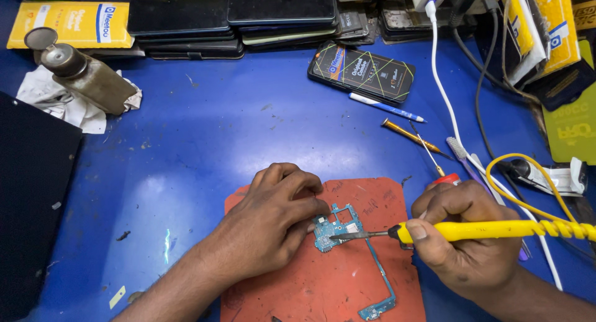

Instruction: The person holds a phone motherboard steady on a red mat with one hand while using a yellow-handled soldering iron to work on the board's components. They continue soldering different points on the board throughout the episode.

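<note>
A small blue-green phone circuit board [338,226] lies on a worn red mat [323,278], with a thin strip running down to a smaller board piece [377,309]. My left hand [273,223] rests on the mat and pins the board's left edge with its fingertips. My right hand [462,238] grips a yellow-handled soldering iron [490,230]. The iron's metal tip [347,236] touches the board. A yellow cord [528,192] loops away from the iron to the right.
On the blue table lie a brass-coloured bottle [87,77] on a white cloth at far left, stacked phones [230,18] at the back, a black packet [362,72], a white pen [385,107], a screwdriver [413,136], a toothbrush [462,154] and white and black cables [444,92].
</note>
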A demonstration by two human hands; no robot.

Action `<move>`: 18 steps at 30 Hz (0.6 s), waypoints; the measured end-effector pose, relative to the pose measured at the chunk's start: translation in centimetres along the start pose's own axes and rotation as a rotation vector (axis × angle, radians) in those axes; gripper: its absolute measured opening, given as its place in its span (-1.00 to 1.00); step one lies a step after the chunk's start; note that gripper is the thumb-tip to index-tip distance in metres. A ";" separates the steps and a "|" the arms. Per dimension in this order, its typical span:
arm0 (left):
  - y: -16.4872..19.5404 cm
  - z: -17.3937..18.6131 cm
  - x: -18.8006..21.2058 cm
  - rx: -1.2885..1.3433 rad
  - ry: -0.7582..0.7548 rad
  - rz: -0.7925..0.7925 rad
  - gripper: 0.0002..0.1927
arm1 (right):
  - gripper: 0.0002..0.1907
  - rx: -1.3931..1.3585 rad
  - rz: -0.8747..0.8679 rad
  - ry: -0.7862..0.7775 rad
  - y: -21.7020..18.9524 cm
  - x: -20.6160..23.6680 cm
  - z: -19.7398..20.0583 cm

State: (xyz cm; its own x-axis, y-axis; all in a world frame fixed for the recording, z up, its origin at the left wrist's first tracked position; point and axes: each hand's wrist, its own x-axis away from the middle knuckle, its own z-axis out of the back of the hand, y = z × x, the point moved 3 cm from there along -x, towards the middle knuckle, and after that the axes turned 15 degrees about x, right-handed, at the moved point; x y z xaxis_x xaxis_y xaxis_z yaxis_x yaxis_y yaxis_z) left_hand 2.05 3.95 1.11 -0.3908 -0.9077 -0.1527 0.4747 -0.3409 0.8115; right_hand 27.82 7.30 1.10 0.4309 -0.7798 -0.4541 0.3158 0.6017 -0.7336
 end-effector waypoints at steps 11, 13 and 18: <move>0.0 -0.1 0.0 0.000 -0.016 0.034 -0.73 | -0.79 0.030 -0.010 0.003 0.1 -0.1 0.1; -0.1 -0.1 -0.1 -0.008 -0.013 0.027 -0.73 | -0.79 0.026 -0.008 -0.005 0.0 -0.1 0.1; -0.1 -0.1 0.0 -0.007 -0.010 0.025 -0.74 | -0.80 0.048 0.001 0.006 0.1 -0.1 0.1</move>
State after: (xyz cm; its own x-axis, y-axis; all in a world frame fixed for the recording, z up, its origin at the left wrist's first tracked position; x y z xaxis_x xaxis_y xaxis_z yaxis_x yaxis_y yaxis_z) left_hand 2.07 3.99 0.99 -0.3869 -0.9133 -0.1272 0.4893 -0.3202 0.8112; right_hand 27.86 7.42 1.14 0.4259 -0.7802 -0.4581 0.3557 0.6099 -0.7082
